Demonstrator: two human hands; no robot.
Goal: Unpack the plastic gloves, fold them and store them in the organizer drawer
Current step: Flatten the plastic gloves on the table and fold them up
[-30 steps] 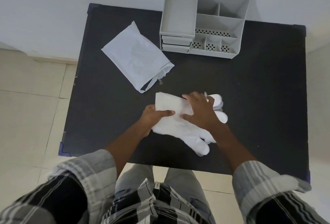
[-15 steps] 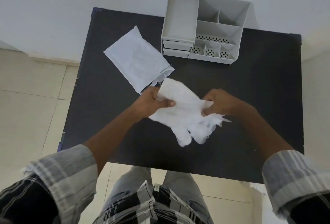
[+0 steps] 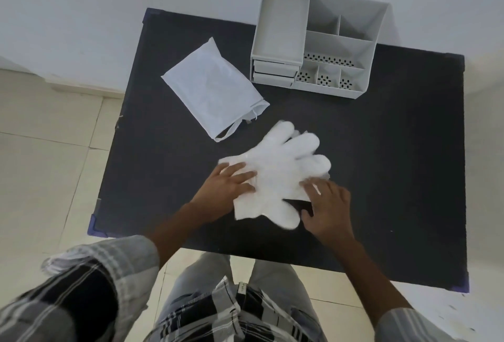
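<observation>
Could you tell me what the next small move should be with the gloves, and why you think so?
Probably fold the finger end of the plastic gloves back over the cuff. They lie spread flat on the black table, the left hand pressing the cuff side and the right hand resting at the lower edge, and the organizer drawers look closed.

Black table (image 3: 395, 164), gloves (image 3: 278, 178), bag (image 3: 212, 93), organizer (image 3: 316, 41)

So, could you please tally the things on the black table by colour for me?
White: 2, the gloves and the packaging bag
Grey: 1, the organizer
Total: 3, with the gloves counted as one stack
</observation>
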